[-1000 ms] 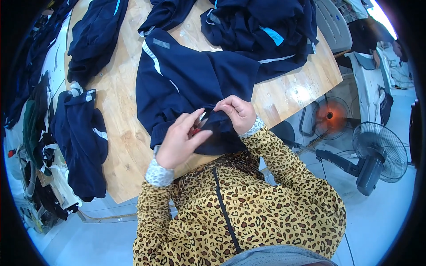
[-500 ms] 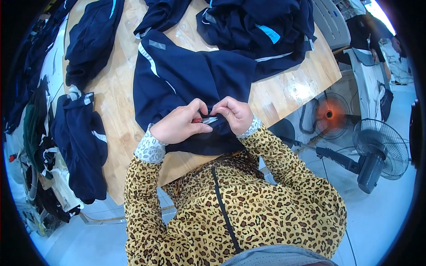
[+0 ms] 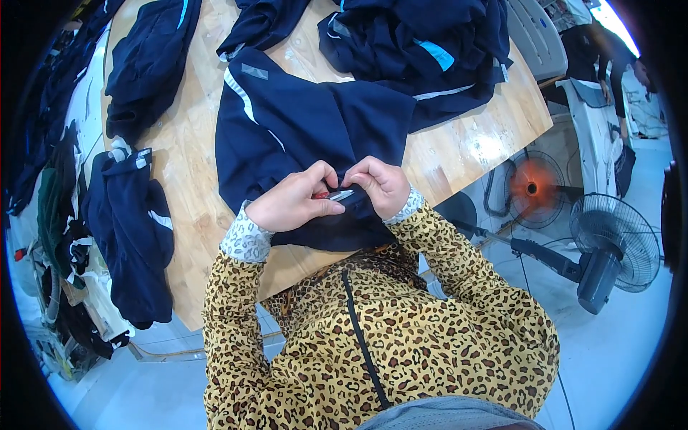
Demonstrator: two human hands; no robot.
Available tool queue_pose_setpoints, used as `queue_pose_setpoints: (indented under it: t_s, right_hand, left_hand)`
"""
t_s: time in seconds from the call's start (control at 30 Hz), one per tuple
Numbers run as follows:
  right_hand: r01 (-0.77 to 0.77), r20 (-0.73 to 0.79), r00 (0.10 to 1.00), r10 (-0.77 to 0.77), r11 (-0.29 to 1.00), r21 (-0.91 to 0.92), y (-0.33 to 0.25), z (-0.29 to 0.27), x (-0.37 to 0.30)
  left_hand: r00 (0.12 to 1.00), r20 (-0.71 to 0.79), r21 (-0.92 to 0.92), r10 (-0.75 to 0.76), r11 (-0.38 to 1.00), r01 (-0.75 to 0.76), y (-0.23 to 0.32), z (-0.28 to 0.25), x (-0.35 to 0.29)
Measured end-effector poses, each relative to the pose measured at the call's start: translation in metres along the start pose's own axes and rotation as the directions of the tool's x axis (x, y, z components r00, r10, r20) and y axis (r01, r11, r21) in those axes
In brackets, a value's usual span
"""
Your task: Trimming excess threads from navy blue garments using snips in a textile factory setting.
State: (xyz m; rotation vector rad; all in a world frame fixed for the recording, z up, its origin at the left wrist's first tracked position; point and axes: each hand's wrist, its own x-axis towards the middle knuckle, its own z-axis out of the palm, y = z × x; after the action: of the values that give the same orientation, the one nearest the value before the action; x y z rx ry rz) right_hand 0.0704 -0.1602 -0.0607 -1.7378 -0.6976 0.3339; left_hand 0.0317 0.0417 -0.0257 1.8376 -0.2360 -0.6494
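A dark navy garment (image 3: 304, 111) with a white stripe and a small grey patch lies spread in front of me, its near edge bunched under my hands. Small thread snips (image 3: 340, 195) with a red handle and silver blades rest in my left hand (image 3: 287, 202), which is closed around them. Their blades point toward my right hand (image 3: 383, 188). That hand pinches the navy cloth just beyond the blade tips, finger and thumb together. Any thread between the fingers is too small to make out.
More navy garments lie on the wooden table (image 3: 193, 172): a large pile (image 3: 423, 36) far right and a folded piece (image 3: 132, 236) at left. A standing fan (image 3: 613, 244) and a glowing orange round heater (image 3: 532, 188) stand at right. A person (image 3: 598, 54) bends over farther back.
My hands stay almost in place, with the snips tilted slightly differently. At far right, the other person has leaned over and an arm now reaches lower.
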Motion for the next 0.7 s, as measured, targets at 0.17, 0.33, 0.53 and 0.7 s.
queue_pose_setpoints:
  t_s: [0.17,0.33,0.53,0.7]
  right_hand:
    - [0.012,-0.012,1.0,-0.012,1.0,-0.004,-0.001,0.001,0.0]
    - [0.038,-0.027,0.999,-0.038,0.999,0.003,0.0,0.001,0.001]
    - [0.033,-0.025,0.999,-0.033,0.999,0.002,0.0,0.001,0.0]
    - [0.036,-0.031,0.999,-0.036,0.999,0.016,0.001,0.002,0.0]
  left_hand:
    - [1.0,0.01,-0.096,-0.02,0.995,0.021,-0.002,0.002,-0.001]
    - [0.999,0.04,-0.179,-0.032,0.983,0.039,-0.007,0.003,0.0]
    - [0.997,0.054,-0.275,-0.047,0.96,0.06,-0.01,0.005,0.002]
    - [0.996,0.07,-0.287,-0.06,0.955,0.078,-0.01,0.004,0.001]
